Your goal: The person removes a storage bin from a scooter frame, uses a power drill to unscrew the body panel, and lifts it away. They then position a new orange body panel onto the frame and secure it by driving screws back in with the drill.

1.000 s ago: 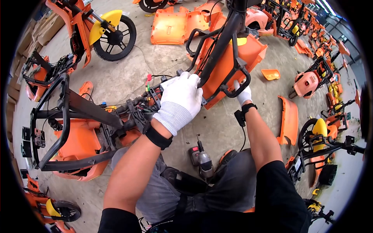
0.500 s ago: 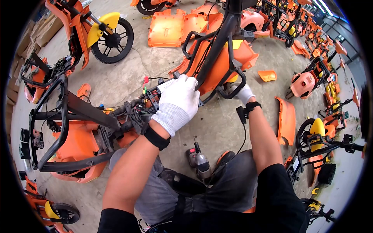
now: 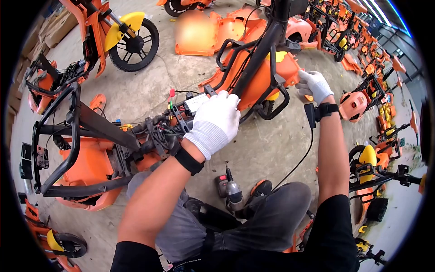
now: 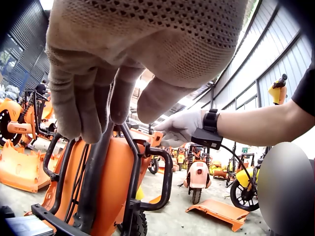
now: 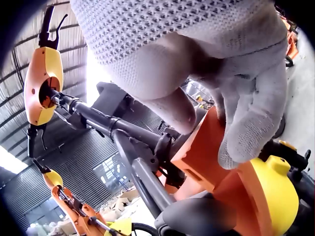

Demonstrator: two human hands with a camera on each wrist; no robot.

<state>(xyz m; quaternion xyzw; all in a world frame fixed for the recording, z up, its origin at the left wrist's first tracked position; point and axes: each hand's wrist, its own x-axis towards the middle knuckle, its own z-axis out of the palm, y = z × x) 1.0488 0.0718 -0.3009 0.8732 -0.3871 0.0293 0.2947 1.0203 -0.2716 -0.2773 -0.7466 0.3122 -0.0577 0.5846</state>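
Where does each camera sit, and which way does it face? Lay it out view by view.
Head: on the person's head, looking forward and down at the left hand and right hand; forearms and legs show.
Left wrist: on the left wrist, looking past that hand's fingers to the black frame; the right hand and forearm show beyond.
Right wrist: on the right wrist, looking past that hand's fingers to the orange panel.
Shared: head and left wrist both show both hands.

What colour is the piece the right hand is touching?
The piece at the right hand is orange, clearest in the right wrist view.
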